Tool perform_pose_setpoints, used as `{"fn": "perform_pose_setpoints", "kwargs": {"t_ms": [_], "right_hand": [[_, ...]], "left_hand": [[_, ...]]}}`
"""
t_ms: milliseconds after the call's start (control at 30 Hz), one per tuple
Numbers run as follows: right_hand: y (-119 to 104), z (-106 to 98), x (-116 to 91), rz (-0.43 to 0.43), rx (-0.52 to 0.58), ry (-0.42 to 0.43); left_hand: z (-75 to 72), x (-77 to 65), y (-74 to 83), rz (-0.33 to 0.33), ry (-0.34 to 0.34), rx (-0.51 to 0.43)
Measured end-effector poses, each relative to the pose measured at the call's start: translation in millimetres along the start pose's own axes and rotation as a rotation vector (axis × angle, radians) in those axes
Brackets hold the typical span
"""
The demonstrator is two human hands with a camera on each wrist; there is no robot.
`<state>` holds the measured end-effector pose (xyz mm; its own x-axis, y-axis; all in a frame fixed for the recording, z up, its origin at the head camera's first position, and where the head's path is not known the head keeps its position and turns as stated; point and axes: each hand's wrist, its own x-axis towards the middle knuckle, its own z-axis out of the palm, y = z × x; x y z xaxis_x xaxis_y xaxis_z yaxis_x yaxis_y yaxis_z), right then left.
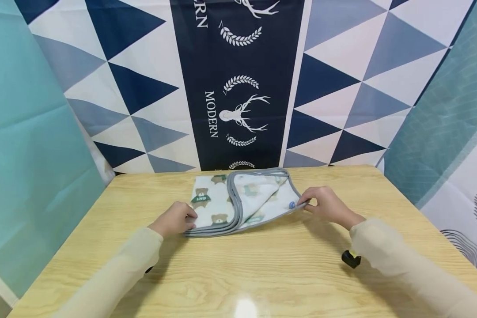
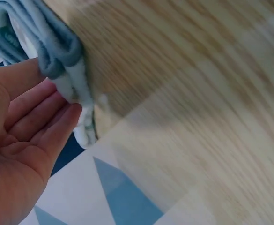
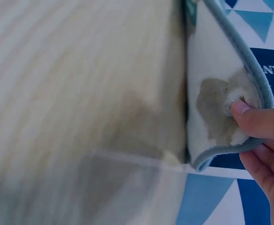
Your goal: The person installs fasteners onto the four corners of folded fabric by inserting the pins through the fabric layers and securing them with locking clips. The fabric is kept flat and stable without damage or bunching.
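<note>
A white blanket [image 1: 258, 192] with bear prints and grey edging lies partly folded near the table's far edge. My right hand [image 1: 326, 205] pinches its right corner, which is lifted a little off the table. In the right wrist view the thumb [image 3: 249, 117] presses beside a small clear round piece on a brown print, with fingers beneath the edging. Against the blanket's left side rests my left hand [image 1: 176, 219]. The left wrist view shows its fingers [image 2: 57, 126] fairly straight, touching the stacked grey edges [image 2: 57, 42]; one fingertip is hidden behind the folds.
The light wooden table [image 1: 238, 269] extends toward me. Behind it hangs a patterned cloth [image 1: 143, 88] with triangles and deer heads. Teal sheets [image 1: 32, 145] bound the left side, and another cloth hangs at the right. Dark wrist gear [image 1: 350, 259] sits under the right sleeve.
</note>
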<state>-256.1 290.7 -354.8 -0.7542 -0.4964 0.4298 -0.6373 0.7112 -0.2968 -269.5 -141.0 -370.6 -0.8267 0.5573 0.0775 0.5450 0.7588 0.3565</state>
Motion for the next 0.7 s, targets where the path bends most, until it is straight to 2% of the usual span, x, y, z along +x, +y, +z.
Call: {"fn": "perform_pose_setpoints", "kwargs": {"t_ms": [233,433,567,700], "right_hand": [[3,4,-13,-0.003,-0.028,-0.123],[5,-2,-16,-0.031,0.002,-0.197],[6,-9,-14,-0.049,0.025,-0.264],[4,-17,-1,-0.047,0.03,-0.322]], "left_hand": [[3.0,-2.5,10.0,0.022,-0.01,0.056],[6.0,-5.0,15.1,0.059,0.046,0.135],[7.0,-4.0,13.0,0.092,0.047,0.143],[6.0,-0.4,10.5,0.119,0.041,0.135]]}}
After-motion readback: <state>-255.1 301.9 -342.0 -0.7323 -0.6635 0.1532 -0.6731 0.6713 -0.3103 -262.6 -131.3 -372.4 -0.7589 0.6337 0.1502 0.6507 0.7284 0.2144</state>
